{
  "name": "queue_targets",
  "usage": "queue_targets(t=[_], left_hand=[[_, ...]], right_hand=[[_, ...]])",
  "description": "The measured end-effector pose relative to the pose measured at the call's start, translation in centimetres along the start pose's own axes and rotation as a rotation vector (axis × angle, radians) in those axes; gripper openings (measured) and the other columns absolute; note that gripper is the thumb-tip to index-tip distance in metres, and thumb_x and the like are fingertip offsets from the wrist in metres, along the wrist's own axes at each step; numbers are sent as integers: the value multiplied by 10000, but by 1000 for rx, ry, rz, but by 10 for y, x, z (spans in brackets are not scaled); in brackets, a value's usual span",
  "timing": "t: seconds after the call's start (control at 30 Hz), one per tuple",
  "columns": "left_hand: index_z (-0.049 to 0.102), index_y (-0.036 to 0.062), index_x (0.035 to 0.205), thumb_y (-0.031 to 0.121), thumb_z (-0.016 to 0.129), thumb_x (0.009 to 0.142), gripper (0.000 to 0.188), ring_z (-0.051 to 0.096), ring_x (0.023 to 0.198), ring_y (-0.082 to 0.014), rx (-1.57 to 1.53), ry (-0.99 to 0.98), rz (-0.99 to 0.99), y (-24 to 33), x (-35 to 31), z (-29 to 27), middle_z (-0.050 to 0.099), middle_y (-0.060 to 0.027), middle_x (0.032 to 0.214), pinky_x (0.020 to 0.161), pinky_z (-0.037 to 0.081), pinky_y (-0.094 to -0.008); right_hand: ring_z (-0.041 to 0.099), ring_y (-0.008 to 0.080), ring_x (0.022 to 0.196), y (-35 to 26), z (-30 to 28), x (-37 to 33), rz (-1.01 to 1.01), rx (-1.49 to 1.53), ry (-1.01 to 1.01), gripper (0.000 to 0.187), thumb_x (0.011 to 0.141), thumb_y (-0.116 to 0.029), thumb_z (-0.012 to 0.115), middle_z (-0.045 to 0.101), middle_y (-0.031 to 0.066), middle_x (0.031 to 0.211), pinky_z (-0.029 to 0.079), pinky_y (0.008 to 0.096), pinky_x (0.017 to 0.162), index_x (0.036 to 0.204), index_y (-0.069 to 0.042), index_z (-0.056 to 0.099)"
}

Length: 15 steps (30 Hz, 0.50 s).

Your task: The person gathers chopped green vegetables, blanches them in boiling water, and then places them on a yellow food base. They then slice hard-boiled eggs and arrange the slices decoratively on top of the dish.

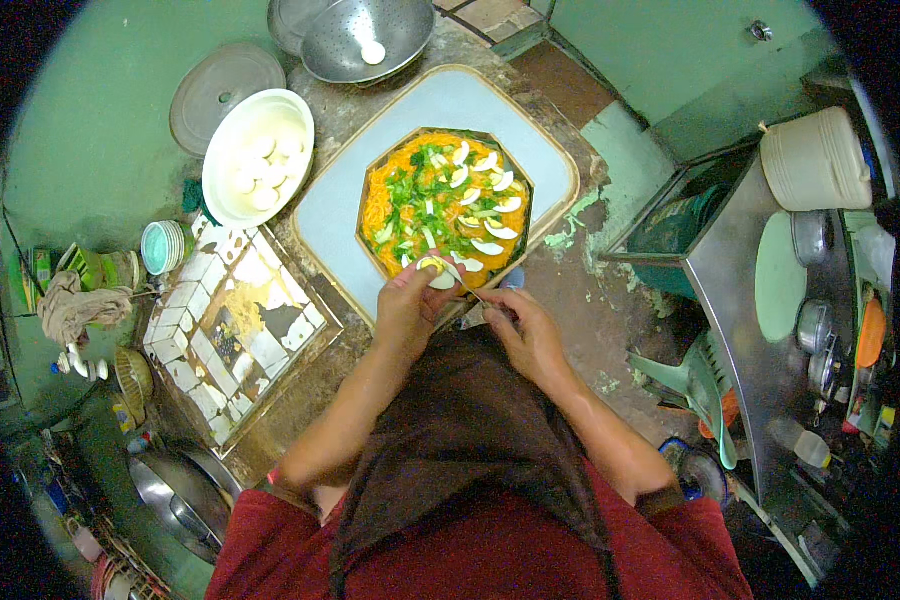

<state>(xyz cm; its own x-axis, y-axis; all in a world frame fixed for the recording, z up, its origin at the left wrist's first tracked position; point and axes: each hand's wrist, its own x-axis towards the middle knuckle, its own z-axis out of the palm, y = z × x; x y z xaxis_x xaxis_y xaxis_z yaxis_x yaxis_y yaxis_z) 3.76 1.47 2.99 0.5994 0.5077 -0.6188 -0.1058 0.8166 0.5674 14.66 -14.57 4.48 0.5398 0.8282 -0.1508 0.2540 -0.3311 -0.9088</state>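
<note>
My left hand (410, 300) holds a peeled boiled egg (444, 279), cut so that some yellow yolk shows. The fingers of my right hand (522, 328) are closed around a small knife (472, 291), its thin blade up against the egg. Just beyond both hands is an octagonal tray (364, 215) of orange noodles (382, 208). Chopped greens (407, 195) cover the noodles' middle and left. White-and-yellow egg slices (508, 205) lie in rows over the right side. The knife's handle is mostly hidden in my grip.
Under the tray is a light blue board (340, 190) on a worn counter. At its left, a white basin (308, 130) holds several peeled eggs. A metal colander (340, 45) with one egg stands behind. A tiled sink-like ledge (210, 290) is at left, a metal table (735, 330) at right.
</note>
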Motion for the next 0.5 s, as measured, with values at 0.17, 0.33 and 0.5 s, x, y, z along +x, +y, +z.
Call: queue_targets(t=[0.17, 0.33, 0.5], left_hand=[[449, -65, 1286, 26, 489, 938, 363, 661, 988, -267, 130, 53, -3, 19, 16, 1, 625, -162, 1123, 848, 577, -346], [426, -68, 1284, 25, 450, 947, 351, 637, 1017, -295, 242, 65, 37, 23, 28, 11, 581, -191, 1184, 920, 552, -394], [424, -63, 1294, 10, 442, 944, 358, 631, 1040, -320, 166, 106, 40, 16, 15, 7, 583, -203, 1181, 920, 553, -386]], right_hand=[[603, 158, 697, 18, 19, 27, 133, 168, -13, 293, 965, -173, 545, 654, 100, 975, 477, 277, 630, 1199, -1, 585], [551, 99, 555, 13, 14, 34, 405, 565, -80, 309, 976, -187, 526, 653, 52, 927, 447, 238, 516, 1208, 16, 547], [543, 96, 611, 1, 20, 3, 207, 481, -84, 268, 957, -187, 552, 623, 33, 893, 462, 247, 553, 1186, -49, 574]])
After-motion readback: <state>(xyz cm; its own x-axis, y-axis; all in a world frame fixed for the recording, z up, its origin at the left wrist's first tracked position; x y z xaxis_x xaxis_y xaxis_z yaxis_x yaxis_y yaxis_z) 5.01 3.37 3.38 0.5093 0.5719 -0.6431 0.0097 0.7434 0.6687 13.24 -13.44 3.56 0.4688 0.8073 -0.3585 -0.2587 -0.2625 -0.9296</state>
